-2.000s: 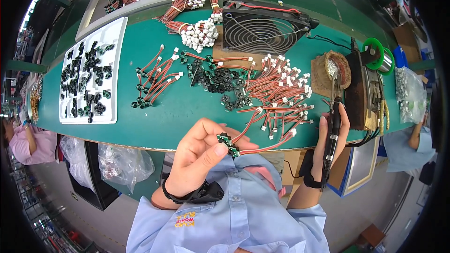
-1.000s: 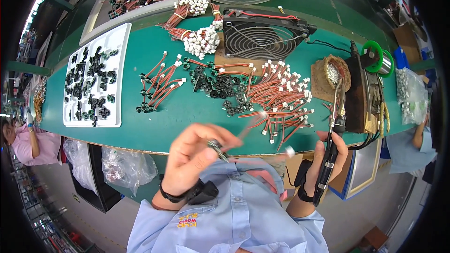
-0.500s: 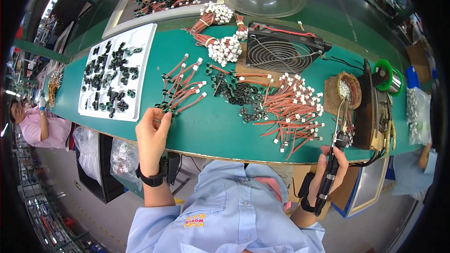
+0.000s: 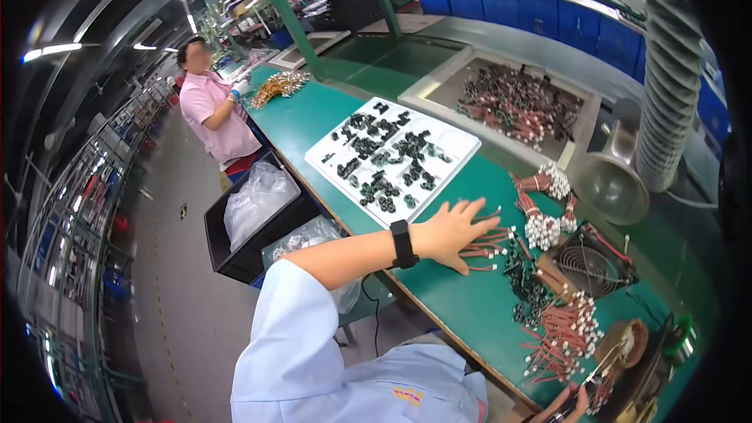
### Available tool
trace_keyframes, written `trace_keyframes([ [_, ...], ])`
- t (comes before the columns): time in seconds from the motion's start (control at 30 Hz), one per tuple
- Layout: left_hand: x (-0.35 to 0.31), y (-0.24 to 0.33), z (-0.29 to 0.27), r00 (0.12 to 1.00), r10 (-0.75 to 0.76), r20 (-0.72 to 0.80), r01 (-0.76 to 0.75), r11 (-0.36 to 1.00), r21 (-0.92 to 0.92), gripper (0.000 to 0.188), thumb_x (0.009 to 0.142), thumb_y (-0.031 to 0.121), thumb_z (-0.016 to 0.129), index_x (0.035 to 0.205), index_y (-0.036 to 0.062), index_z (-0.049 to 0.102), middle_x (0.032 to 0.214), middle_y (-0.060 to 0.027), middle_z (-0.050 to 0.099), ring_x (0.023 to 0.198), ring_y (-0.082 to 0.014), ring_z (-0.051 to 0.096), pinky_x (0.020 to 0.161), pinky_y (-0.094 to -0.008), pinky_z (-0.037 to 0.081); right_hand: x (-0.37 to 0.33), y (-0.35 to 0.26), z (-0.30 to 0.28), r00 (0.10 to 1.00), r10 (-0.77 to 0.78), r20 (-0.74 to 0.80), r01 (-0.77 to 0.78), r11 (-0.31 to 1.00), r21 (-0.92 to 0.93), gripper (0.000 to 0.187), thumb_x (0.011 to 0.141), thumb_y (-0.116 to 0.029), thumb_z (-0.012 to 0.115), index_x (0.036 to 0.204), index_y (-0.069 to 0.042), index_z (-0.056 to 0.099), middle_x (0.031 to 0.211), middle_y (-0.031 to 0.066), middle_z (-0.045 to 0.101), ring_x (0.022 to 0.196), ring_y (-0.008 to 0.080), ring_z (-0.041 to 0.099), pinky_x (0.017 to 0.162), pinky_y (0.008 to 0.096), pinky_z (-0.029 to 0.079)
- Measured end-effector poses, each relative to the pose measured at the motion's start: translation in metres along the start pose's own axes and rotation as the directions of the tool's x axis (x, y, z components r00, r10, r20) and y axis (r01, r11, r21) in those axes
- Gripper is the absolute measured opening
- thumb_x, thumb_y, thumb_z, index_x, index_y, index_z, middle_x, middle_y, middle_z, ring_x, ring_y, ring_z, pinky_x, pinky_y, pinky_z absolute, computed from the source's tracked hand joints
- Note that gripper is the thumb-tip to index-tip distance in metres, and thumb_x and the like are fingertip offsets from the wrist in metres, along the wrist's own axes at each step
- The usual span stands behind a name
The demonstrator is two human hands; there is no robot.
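Note:
My left hand (image 4: 448, 235) is open, fingers spread, over a small group of red-and-black wire leads (image 4: 487, 249) with white connectors. Its palm hides part of them. Just left of it lies a white tray (image 4: 464, 143) bearing many small black and green parts (image 4: 381, 188). At the lower right edge my right hand (image 4: 578, 404), partly cut off, is closed on a soldering iron (image 4: 601, 376). The iron points up toward a round brown solder-cleaning pot (image 4: 629, 341). A large heap of wire leads (image 4: 560, 337) lies beside that hand, with loose black parts (image 4: 523, 270) above it.
Banded wire bundles (image 4: 542, 231) and a black fan (image 4: 591, 262) stand further back, near a metal extraction hood (image 4: 601, 188). A framed tray (image 4: 501, 102) holds more leads. A green solder spool (image 4: 680, 341) stands far right. At left are a black bin (image 4: 235, 257) and a co-worker (image 4: 211, 110).
My view has swung to the left, bringing the co-worker and aisle further in. My left hand has gone from fingers together at the wire leads to spread over them. The right still holds the iron.

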State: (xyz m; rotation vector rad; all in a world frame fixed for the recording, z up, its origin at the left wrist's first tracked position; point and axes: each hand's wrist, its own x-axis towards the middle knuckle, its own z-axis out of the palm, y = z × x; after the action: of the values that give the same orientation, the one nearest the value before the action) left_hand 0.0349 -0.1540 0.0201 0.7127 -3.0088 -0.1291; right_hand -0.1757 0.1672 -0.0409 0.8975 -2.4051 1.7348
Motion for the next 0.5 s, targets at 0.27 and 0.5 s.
trace_keyframes([
  [0.27, 0.016, -0.014, -0.002, 0.989, -0.022, 0.143, 0.045, 0.987, -0.155, 0.072, 0.061, 0.023, 0.073, 0.122, 0.0034, 0.041, 0.105, -0.0169, 0.045, 0.096, -0.0329, 0.050, 0.078, -0.0421, 0.045, 0.009, 0.086, -0.022, 0.848, -0.482, 0.221, 0.448, 0.874, 0.186, 0.098, 0.069, -0.076, 0.050, 0.123, 0.006, 0.049, 0.119, 0.0183, 0.052, 0.101, 0.0404, 0.050, 0.093, 0.0408, 0.038],
  [0.5, 0.025, -0.019, 0.008, 0.988, -0.048, 0.150, 0.067, 0.990, -0.126, 0.053, 0.061, 0.016, 0.069, 0.106, -0.0004, 0.047, 0.099, -0.0162, 0.048, 0.092, -0.0324, 0.052, 0.075, -0.0414, 0.048, 0.014, 0.074, 0.002, 0.891, -0.335, 0.307, 0.257, 0.929, 0.267, 0.078, 0.071, -0.058, 0.062, 0.122, 0.000, 0.052, 0.127, 0.0170, 0.043, 0.108, 0.0378, 0.045, 0.093, 0.0413, 0.038],
])
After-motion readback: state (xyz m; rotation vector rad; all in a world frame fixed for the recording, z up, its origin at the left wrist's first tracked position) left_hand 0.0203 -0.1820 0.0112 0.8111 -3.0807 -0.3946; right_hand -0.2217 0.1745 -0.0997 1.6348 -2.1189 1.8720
